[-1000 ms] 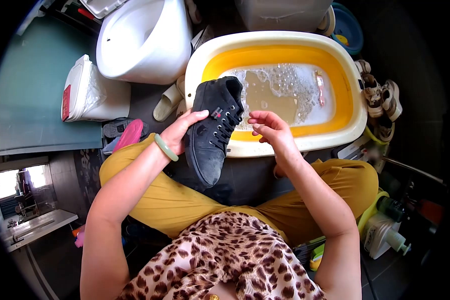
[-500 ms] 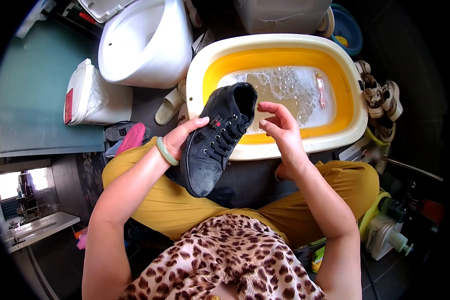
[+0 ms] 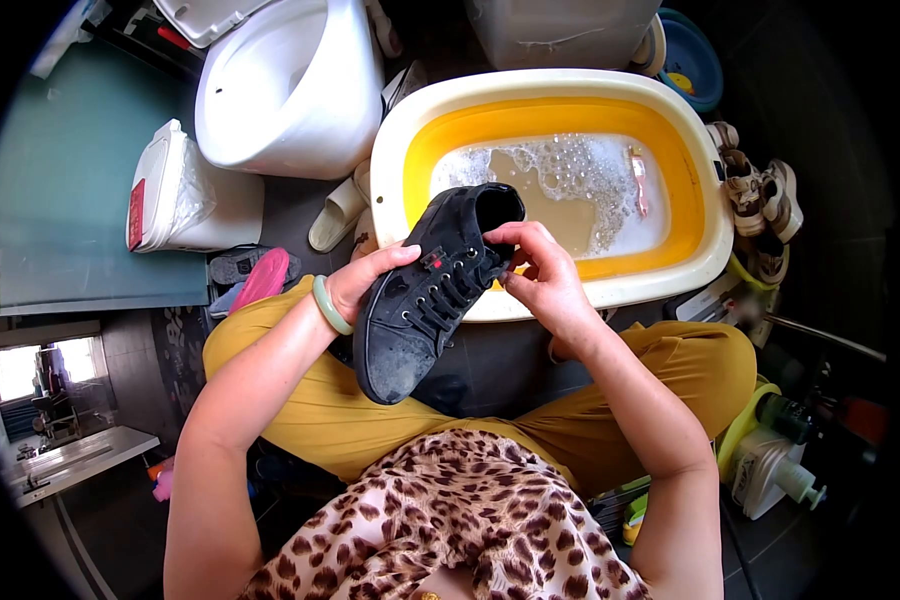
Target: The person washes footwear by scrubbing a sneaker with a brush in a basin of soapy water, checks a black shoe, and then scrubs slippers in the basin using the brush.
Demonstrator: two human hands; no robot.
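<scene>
A black lace-up shoe (image 3: 425,300) with a greyish, scuffed-looking toe is held up over my lap, its opening pointing away from me. My left hand (image 3: 365,278) grips it along the left side, thumb on top and the other fingers hidden beneath. At the shoe's collar, by the top of the laces, my right hand (image 3: 540,275) pinches the edge between thumb and fingers. Just beyond the shoe stands a yellow and cream basin (image 3: 560,290) of cloudy, foamy water. Inside the basin, on the right, lies a small pinkish object (image 3: 639,182).
A white toilet (image 3: 280,90) and a lidded white bin (image 3: 160,190) stand on the left. Pale slippers (image 3: 338,215) lie beside the basin. Several worn shoes (image 3: 760,195) are at its right. A pump bottle (image 3: 780,475) is near my right knee.
My right hand has moved left and down onto the shoe's collar, its fingers closing there. The shoe has dipped slightly toward me, still in my left hand.
</scene>
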